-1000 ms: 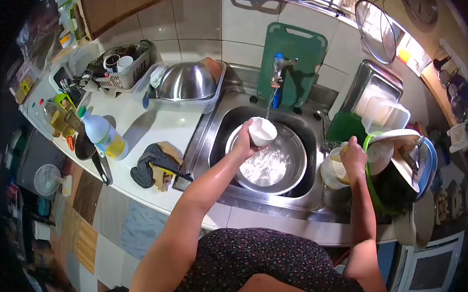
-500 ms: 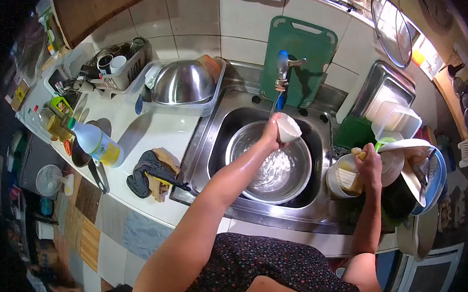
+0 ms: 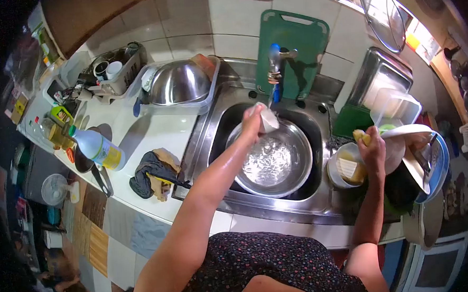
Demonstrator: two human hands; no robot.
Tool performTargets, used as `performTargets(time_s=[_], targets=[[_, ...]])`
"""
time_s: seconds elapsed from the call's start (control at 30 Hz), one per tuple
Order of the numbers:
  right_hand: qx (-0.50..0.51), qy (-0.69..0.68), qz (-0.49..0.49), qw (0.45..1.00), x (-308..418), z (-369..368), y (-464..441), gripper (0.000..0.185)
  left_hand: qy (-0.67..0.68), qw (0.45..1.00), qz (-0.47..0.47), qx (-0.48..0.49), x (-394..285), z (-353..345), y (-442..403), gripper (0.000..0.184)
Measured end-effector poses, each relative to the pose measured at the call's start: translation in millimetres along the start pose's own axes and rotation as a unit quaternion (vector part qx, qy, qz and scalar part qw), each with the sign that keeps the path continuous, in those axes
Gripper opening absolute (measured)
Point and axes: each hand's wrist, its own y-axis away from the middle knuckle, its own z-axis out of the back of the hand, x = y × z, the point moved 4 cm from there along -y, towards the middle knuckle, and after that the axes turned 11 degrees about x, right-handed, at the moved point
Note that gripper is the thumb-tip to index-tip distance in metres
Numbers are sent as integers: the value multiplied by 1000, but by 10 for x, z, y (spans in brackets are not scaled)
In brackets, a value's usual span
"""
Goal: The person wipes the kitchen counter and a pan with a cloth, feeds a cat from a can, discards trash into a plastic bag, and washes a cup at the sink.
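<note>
My left hand (image 3: 253, 123) is closed on a white cup (image 3: 268, 121), held tilted under the faucet (image 3: 275, 64). Below it, a round metal basin (image 3: 303, 166) with water in it sits in the sink (image 3: 216, 112). To the right, my right hand (image 3: 373, 148) grips a yellow sponge (image 3: 360, 136). That hand is just above and right of a white tub (image 3: 337, 176), which holds a pale ribbed block and yellowish liquid.
Dishes with a blue basin (image 3: 442, 167) stand at the right. A green board (image 3: 291, 29) leans behind the faucet. On the left counter are a bottle (image 3: 99, 149), dark cloth (image 3: 150, 177), pan (image 3: 84, 162), metal bowl (image 3: 180, 82) and dish basket (image 3: 117, 86).
The white cup, in my left hand, went right and then back left, and its tilt changed. My right hand has moved up and right from the tub, with the sponge now showing clearly.
</note>
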Motion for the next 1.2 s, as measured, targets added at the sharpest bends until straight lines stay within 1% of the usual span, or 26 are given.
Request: performTargets(time_s=[0.1,0.13,0.17,0.2,0.23,0.3,0.33,0.37,0.4,0.43,0.5,0.57,0.63,0.67,0.7,0.77,0.83,0.87,0.9,0.93,0.97,1.0,1.07,1.1,1.17,1.2], targets=[[-37,-33,5,999,60,-94,25,22,-6,984,46,172,429,-610,175,39],[-43,-71,-6,997,154,-125,71,22,-83,982,120,123,290,-922,592,36],[-44,-90,-20,995,134,-265,92,22,-85,969,123,196,439,-1125,597,39],[-57,-152,30,986,209,-364,135,24,-95,957,110,251,507,-1357,687,38],[-7,-216,0,976,224,-514,180,26,-56,960,101,257,660,-1541,644,37],[63,-447,-24,892,111,-962,296,25,-51,969,111,216,546,-1764,748,33],[65,-446,-23,892,155,-870,359,25,-66,953,63,290,624,-1858,561,36],[116,-303,69,943,308,-698,430,23,-81,929,16,361,652,-1939,471,40],[163,-151,161,962,426,-630,487,22,-80,913,104,386,583,-1967,565,40],[164,-154,165,960,387,-637,471,22,-82,915,102,382,432,-2021,622,40],[86,60,348,932,309,-673,476,24,-265,852,250,377,353,-2020,754,37],[90,16,347,933,146,-782,311,29,-213,867,240,380,484,-2058,605,36],[89,-148,113,979,19,-781,75,31,39,896,113,427,455,-2119,548,44],[86,-349,38,932,41,-806,-27,28,9,924,59,377,549,-2033,461,45],[86,-534,-40,840,99,-861,-108,25,17,938,-114,327,452,-2023,567,39],[78,-597,-26,798,260,-960,-160,24,-137,946,-169,242,369,-1807,463,34],[115,-553,0,825,454,-1089,-66,23,-82,934,-139,317,285,-1629,388,30],[154,-358,69,918,570,-1042,37,24,-39,928,57,367,282,-1512,425,29],[155,-182,234,942,683,-1048,110,26,-96,920,102,365,358,-1331,288,27],[95,-21,389,916,775,-1053,225,28,-117,920,118,355,208,-1242,415,28],[95,102,456,879,789,-1170,276,31,-139,919,136,344,52,-1146,565,29],[96,99,460,877,846,-1240,249,31,-155,916,149,339,-28,-1082,616,30],[212,-31,395,894,980,-1384,84,33,-57,937,148,312,160,-762,226,33],[239,-147,301,911,1078,-1419,12,37,33,936,142,320,51,-661,291,33],[223,-327,126,909,1355,-1476,-196,38,101,951,-108,271,-69,-454,238,37],[227,-453,28,862,1262,-1846,-433,35,105,956,-154,225,-114,-406,334,41]])
